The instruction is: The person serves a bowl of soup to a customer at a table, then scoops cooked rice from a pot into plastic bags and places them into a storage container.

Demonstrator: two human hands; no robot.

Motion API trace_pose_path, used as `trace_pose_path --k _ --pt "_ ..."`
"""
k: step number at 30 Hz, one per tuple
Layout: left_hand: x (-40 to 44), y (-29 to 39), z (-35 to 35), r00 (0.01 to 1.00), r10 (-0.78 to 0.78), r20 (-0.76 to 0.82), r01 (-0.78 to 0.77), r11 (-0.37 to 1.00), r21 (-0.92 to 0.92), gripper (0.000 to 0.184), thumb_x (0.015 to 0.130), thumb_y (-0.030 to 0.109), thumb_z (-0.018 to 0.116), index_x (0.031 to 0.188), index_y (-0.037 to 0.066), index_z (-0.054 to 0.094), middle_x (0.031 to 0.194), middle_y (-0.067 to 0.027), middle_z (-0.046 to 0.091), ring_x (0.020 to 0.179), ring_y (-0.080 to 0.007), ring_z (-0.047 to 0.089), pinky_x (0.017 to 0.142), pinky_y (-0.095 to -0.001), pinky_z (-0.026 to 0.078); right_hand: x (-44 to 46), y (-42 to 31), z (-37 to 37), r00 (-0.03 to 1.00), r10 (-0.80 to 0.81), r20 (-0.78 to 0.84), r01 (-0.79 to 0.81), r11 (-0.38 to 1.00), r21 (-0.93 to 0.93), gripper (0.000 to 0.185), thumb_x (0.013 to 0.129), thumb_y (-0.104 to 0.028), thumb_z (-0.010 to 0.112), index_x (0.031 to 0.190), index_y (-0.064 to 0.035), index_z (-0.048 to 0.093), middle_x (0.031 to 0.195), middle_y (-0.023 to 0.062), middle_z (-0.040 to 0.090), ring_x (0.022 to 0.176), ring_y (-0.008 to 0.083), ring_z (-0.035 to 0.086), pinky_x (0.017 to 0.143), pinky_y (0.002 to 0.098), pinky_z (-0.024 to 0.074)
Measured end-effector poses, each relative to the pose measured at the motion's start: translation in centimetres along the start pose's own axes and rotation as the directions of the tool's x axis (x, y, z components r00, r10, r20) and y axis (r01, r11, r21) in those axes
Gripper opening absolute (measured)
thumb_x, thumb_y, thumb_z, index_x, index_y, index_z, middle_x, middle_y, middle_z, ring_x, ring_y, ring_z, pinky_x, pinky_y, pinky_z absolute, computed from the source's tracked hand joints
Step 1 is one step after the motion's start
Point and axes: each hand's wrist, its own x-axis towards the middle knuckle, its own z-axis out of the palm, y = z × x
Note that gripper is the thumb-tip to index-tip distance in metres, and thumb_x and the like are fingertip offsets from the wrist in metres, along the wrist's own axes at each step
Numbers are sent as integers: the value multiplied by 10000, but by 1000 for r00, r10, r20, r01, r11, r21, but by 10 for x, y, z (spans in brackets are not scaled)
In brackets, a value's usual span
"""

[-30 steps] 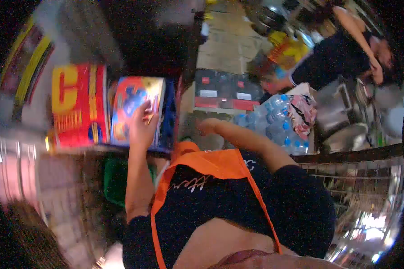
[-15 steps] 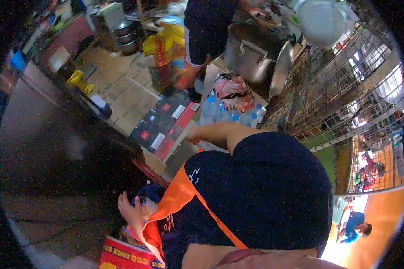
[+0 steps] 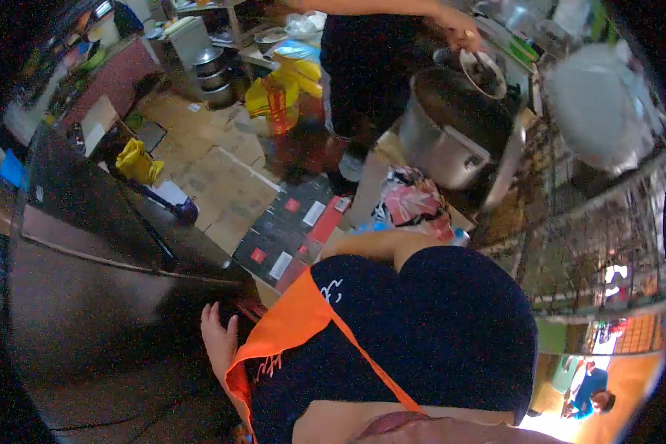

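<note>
My left hand (image 3: 219, 337) is raised at the lower left, fingers apart and holding nothing, beside a dark flat surface (image 3: 111, 311) and the orange apron (image 3: 285, 329). My right forearm (image 3: 366, 246) bends inward across my chest. The fingers of my right hand are hidden behind the dark shirt and apron. Just beyond that arm lie black and red boxes (image 3: 288, 228) and a pink and black patterned bundle (image 3: 416, 207) on top of bottles with blue caps.
A co-worker in dark clothes (image 3: 366, 70) stands ahead, one hand (image 3: 459, 28) at a bowl above a large metal pot (image 3: 444, 144). Yellow bags (image 3: 277, 96) and flattened cardboard (image 3: 200, 159) are on the floor. Wire racks (image 3: 577, 229) line the right; another person (image 3: 590, 392) is at the lower right.
My view has turned, and the red and yellow package and picture-covered item have left view. My left hand has come off that item. The co-worker's arm now reaches over the pot.
</note>
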Motion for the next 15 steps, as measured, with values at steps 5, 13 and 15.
trace_pose_path --k 5,13,15 --pt "80 14 -10 986 1 169 -14 997 74 476 721 185 581 1140 22 423 1215 -195 358 1119 -333 343 912 -382 308 19 15 -58 996 -35 -87 39 998 44 293 704 -320 522 784 -52 613 753 125 597 681 250 564 591 379 438" --pt "189 35 -2 974 167 -153 -192 967 -170 271 701 111 595 950 17 544 1167 -189 397 1069 -340 377 822 -369 381 66 35 -151 999 22 -35 -18 994 103 354 760 -366 493 856 -45 604 788 128 603 714 249 575 631 368 451" --pt "241 17 5 942 277 -191 -285 958 -15 306 701 96 593 989 17 527 1114 -198 447 1010 -339 433 757 -356 415 96 64 -166 992 80 -95 -29 891 453 374 767 -381 477 874 -42 594 777 114 606 676 244 576 585 365 455"
